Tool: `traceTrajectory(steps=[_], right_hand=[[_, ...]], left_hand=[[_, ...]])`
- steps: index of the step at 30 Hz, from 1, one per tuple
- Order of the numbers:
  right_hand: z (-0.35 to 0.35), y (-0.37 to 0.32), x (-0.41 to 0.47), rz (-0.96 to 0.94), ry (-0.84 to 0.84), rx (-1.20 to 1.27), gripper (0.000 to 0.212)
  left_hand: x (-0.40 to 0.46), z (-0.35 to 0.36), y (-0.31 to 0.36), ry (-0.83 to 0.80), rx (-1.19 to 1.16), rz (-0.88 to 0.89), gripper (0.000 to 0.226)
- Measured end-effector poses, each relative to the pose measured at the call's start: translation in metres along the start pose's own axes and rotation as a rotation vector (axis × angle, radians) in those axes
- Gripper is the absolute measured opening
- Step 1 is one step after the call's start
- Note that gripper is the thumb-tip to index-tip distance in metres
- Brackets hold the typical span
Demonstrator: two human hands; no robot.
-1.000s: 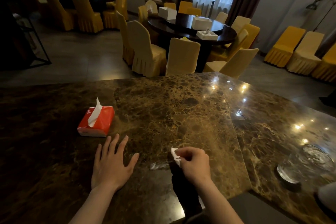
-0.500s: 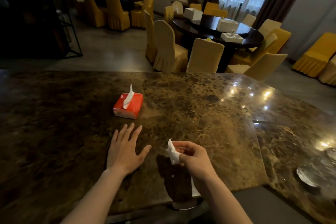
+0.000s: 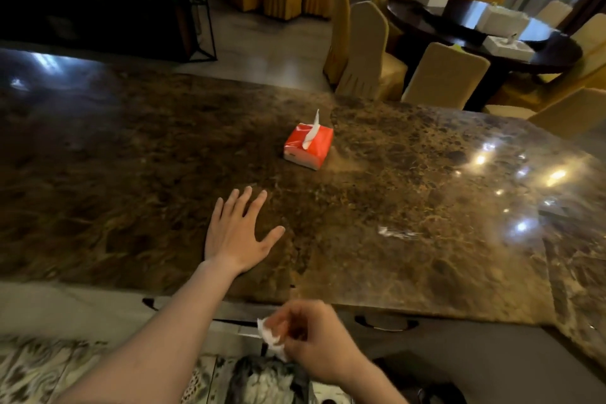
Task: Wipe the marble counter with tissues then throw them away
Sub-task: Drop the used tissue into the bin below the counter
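Right hand (image 3: 314,338) pinches the crumpled tissue (image 3: 270,336) below the marble counter (image 3: 410,272) edge, left hand (image 3: 237,233) flat with fingers spread on the stone, and a loose release could drop it beside whatever bin waits below, unseen here.

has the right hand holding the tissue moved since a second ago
Yes. The right hand with the tissue has pulled back off the marble counter, past its near edge, and lower.

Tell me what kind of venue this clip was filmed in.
Most likely a restaurant or banquet hall: round dining tables ringed by cloth-covered chairs, seen from behind a marble counter.
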State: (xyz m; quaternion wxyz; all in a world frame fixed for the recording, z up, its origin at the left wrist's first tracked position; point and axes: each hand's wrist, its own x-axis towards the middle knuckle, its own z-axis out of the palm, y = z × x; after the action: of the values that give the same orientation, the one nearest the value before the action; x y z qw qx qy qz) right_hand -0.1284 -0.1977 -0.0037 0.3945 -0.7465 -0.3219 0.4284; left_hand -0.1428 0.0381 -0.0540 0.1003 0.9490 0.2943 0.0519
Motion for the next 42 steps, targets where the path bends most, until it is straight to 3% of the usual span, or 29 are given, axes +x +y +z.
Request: traceTrajectory(steps=[6,11,15,21,26,28,31,36,38,42], right_hand=[[0.042,0.049,0.008,0.155,-0.007,-0.31,0.026],[0.056,0.079,0.011,0.227,0.017,-0.411,0.025],[0.062,0.088,0.014,0.217,-0.062,-0.461,0.028],[0.022,0.048,0.006,0.159,-0.174,-0.449,0.016],[-0.05,-0.027,-0.005,-0.032,-0.232,-0.177,0.018],[-0.079,-0.051,-0.001,-0.125,-0.142,-0.06,0.014],[-0.116,-0.072,0.021,-0.206,0.128,0.045,0.01],[-0.165,-0.08,0.09,-0.207,0.591,-0.105,0.009],[-0.179,-0.078,0.115,-0.194,0.685,-0.203,0.01],[-0.191,-0.074,0.147,-0.153,0.694,-0.384,0.011]], left_hand=[[-0.004,0.001,-0.005,-0.011,0.011,0.011,0.085],[-0.003,0.002,-0.003,-0.016,0.017,0.005,0.084],[-0.002,0.004,-0.004,-0.012,0.019,0.007,0.084],[-0.001,0.006,-0.004,-0.006,0.016,0.004,0.085],[0.0,0.003,-0.003,0.001,0.03,0.004,0.09],[0.005,-0.002,0.001,0.019,0.013,-0.004,0.093],[0.018,-0.008,0.02,0.05,-0.053,0.014,0.093],[0.036,0.001,0.063,-0.019,-0.094,0.08,0.091],[0.046,0.006,0.077,-0.07,-0.11,0.113,0.093],[0.068,0.015,0.095,-0.118,-0.073,0.145,0.092]])
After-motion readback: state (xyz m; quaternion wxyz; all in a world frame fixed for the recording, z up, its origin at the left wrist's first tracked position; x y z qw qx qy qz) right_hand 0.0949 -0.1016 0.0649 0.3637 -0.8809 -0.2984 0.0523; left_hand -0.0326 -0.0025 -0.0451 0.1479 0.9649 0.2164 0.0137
